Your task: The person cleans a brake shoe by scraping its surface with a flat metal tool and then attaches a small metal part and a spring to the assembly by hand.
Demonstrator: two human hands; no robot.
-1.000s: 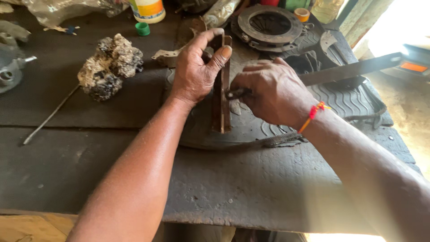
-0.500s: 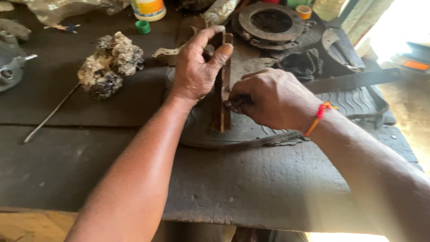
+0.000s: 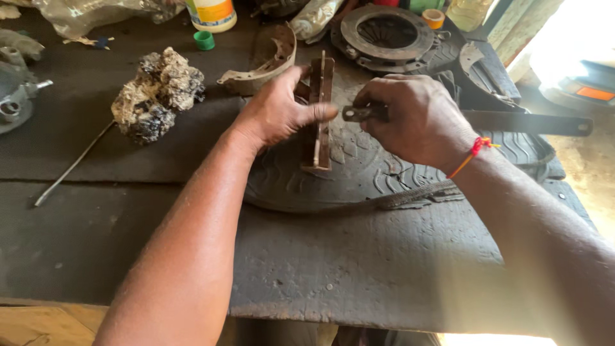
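On the tyre piece [image 3: 359, 173], your left hand [image 3: 278, 112] clamps the upright brake shoe [image 3: 318, 115]; your right hand [image 3: 416, 118] grips what looks like a file [image 3: 512, 122].

Auto repair workshop: grimy rubber-covered bench [image 3: 333, 282] w/ clutch plate [image 3: 386, 32] at back; brake shoe [image 3: 266, 61] just left of it, oily rag [image 3: 158, 93] further left.

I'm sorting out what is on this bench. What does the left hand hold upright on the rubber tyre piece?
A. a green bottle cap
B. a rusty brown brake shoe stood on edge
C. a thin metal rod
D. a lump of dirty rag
B: the left hand grips a rusty brown brake shoe standing on edge on the tyre piece.
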